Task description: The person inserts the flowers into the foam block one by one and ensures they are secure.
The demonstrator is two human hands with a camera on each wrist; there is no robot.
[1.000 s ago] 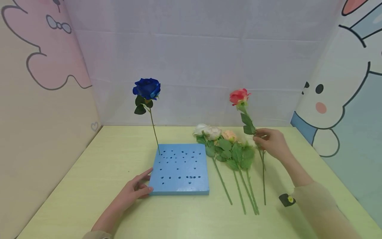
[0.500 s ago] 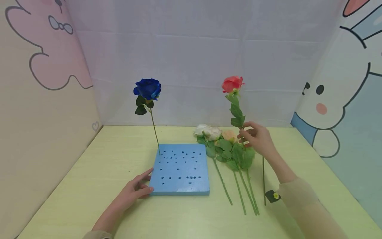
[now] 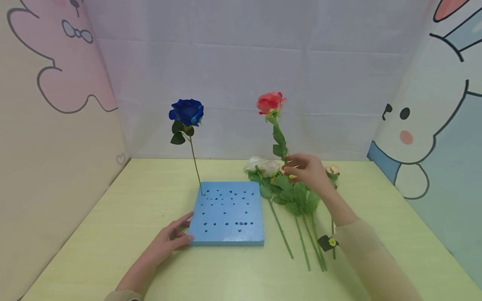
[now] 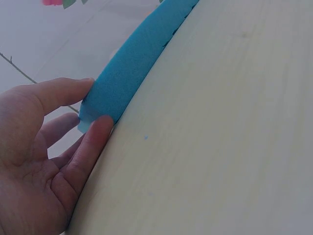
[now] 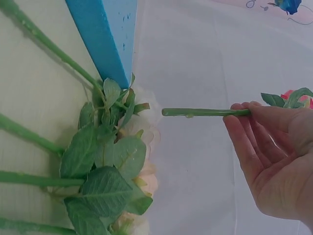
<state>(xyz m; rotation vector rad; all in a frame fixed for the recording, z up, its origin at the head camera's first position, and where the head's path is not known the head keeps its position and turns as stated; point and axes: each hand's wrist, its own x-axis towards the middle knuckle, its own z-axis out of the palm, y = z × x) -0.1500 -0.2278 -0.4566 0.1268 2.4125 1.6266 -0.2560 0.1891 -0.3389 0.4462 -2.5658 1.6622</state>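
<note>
A blue foam block (image 3: 231,213) with rows of small holes lies flat on the table. My left hand (image 3: 169,240) rests against its left side, thumb at the near corner; in the left wrist view the extended fingers of that hand (image 4: 49,132) touch the edge of the block (image 4: 122,68). A blue artificial rose (image 3: 186,112) stands in a hole at the far left, leaning slightly. Right of the block, my right hand (image 3: 306,169) pinches the stem of a coral-pink rose (image 3: 271,103), bloom up. The right wrist view shows its bare stem end (image 5: 195,112) below the fingers, touching nothing.
White roses (image 3: 255,163) and other leafy flowers lie right of the block, their green stems (image 3: 280,229) pointing toward me. A small peach flower (image 3: 332,169) lies farther right, partly behind the right arm. A pale cloth backdrop (image 3: 233,83) rises behind the table.
My right hand has carried the coral-pink rose leftward from the table's right side toward the block, and the bloom is higher and more upright. The left hand has stayed at the block.
</note>
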